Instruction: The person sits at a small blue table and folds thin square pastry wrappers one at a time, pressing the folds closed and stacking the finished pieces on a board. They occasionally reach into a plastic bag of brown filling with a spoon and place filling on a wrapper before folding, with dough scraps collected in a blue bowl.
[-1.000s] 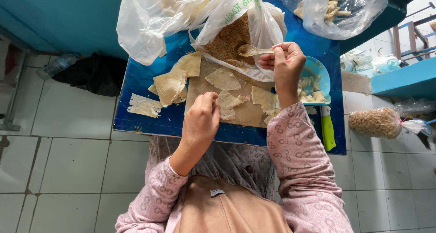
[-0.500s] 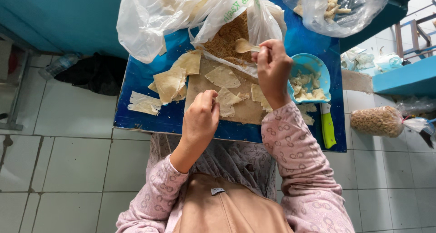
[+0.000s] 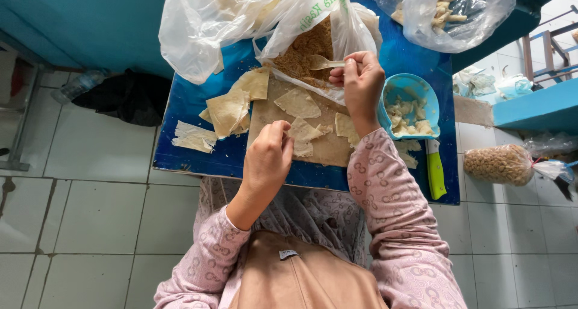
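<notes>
Brown crumbly filling (image 3: 304,53) lies in an opened plastic bag (image 3: 337,20) just behind the wooden board (image 3: 328,149), so the right hand (image 3: 361,83), closed around a small spoon (image 3: 325,62), reaches it easily. On the board, the left hand (image 3: 268,158) pinches one pale wrapper piece (image 3: 304,131), fingers curled, keeping it flat.

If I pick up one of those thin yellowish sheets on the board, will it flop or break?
The sheet would probably flop: it looks very thin, with curled edges. It likely tears easily, since ragged scraps lie nearby. Probably very light.
</notes>
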